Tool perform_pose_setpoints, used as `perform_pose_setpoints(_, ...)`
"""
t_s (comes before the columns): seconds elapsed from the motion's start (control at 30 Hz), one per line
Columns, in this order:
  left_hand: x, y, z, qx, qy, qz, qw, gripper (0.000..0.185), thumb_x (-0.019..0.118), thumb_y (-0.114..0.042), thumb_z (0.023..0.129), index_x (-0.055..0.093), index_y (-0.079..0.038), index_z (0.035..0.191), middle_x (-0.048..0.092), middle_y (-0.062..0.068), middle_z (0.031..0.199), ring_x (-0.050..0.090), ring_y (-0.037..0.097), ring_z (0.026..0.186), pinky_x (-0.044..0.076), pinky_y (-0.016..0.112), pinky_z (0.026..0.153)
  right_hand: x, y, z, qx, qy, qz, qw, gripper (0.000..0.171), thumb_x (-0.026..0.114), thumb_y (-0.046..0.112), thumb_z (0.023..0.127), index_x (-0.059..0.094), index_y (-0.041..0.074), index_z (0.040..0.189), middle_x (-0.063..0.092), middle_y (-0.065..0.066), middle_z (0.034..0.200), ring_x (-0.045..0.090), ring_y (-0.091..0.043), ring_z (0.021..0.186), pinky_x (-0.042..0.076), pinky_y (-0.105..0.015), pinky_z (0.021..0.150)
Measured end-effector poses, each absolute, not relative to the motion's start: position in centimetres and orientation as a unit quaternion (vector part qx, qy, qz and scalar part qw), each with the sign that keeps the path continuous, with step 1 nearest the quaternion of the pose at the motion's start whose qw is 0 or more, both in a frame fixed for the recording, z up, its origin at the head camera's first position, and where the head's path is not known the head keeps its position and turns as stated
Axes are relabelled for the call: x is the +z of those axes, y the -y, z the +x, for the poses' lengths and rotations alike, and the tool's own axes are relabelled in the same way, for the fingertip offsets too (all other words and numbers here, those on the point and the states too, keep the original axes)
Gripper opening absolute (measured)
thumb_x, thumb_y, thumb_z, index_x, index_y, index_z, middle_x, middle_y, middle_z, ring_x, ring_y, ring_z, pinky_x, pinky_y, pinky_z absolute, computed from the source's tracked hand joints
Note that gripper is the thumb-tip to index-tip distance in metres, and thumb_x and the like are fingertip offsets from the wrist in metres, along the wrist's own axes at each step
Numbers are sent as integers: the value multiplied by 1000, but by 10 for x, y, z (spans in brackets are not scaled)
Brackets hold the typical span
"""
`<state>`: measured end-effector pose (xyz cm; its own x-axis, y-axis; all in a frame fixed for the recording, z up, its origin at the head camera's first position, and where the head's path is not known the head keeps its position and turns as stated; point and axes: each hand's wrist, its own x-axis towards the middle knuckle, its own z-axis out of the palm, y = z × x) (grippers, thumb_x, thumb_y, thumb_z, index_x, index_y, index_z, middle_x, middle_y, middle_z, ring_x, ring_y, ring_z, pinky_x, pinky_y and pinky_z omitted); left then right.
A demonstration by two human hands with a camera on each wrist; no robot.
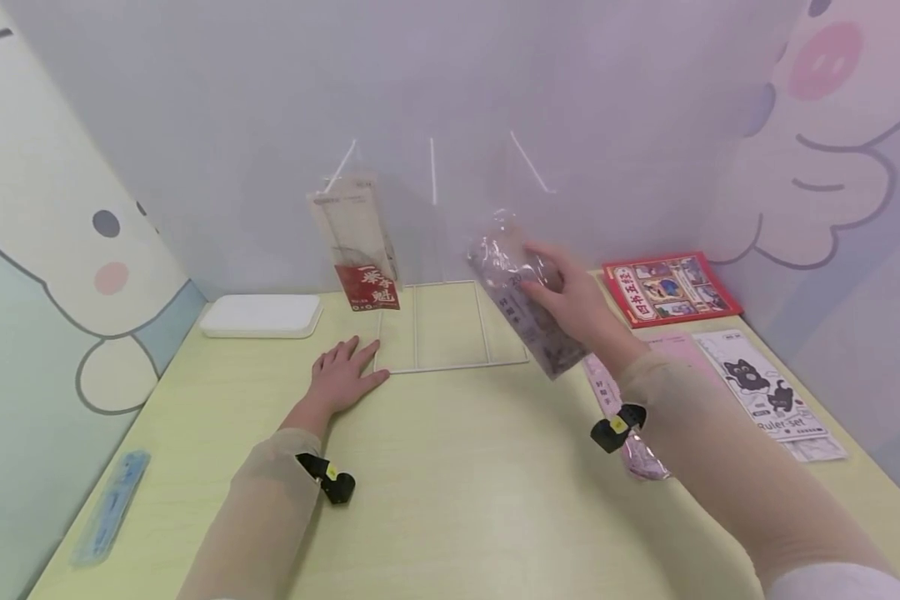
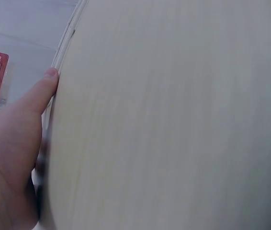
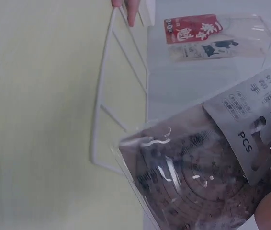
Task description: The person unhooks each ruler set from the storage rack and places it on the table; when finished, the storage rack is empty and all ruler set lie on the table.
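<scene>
Lowest in the head view, your sleeves run off the bottom edge. A blue ruler lies at the lower left, near the table edge, with wide bare wood between your arms. Your left hand rests flat, fingers straight, fingertips touching the white frame; its wrist view shows mostly blurred table. At centre right your right hand grasps a clear packet, tilted above the frame; its print is too blurred to read. Another packet lies half hidden under that forearm. At right lie a ruler set and red booklet; upper left, a white box. A red-labelled packet stands against the wall.
</scene>
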<state>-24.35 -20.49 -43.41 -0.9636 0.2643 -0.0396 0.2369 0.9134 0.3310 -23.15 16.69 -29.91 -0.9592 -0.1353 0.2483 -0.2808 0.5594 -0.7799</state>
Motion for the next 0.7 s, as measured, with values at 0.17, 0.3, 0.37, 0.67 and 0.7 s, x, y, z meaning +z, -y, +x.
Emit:
perform_pose_setpoints(0.17,-434,205,-243,162,-978,128,42,73,40,-62,91,27,-21,149,15,20,153,10,47,136,6,65,104,-321,-188,-229,466,881,80,31,59,58,41,91,32,38,144,43,-9,138,47,-32,122,40,-56,94)
perform_pose_setpoints(0.3,-433,205,-244,158,-978,129,43,73,39,-63,91,27,-21,149,15,20,153,10,47,136,6,65,104,-341,-202,-227,466,883,63,16,60,58,43,91,31,35,144,47,-9,133,51,-30,117,43,-52,91)
perform_pose_setpoints(0.37,-433,205,-244,157,-978,129,45,73,39,-64,90,27,-22,149,15,20,153,10,47,136,6,65,104,-351,-207,-224,457,888,58,10,63,59,45,90,31,32,145,50,-11,129,55,-30,111,47,-50,86)
perform_pose_setpoints(0.67,-436,205,-245,156,-978,128,43,72,40,-63,91,27,-22,149,15,20,153,9,47,136,7,65,103,-376,-218,-209,412,908,46,-62,75,63,51,85,26,31,147,57,-15,117,63,-25,89,52,-38,70)
perform_pose_setpoints(0.7,-436,205,-245,156,-978,129,44,72,39,-63,91,27,-22,149,14,20,153,9,47,137,7,65,103,-379,-219,-207,410,908,44,-71,75,64,50,84,26,30,146,57,-15,116,63,-24,86,52,-36,68)
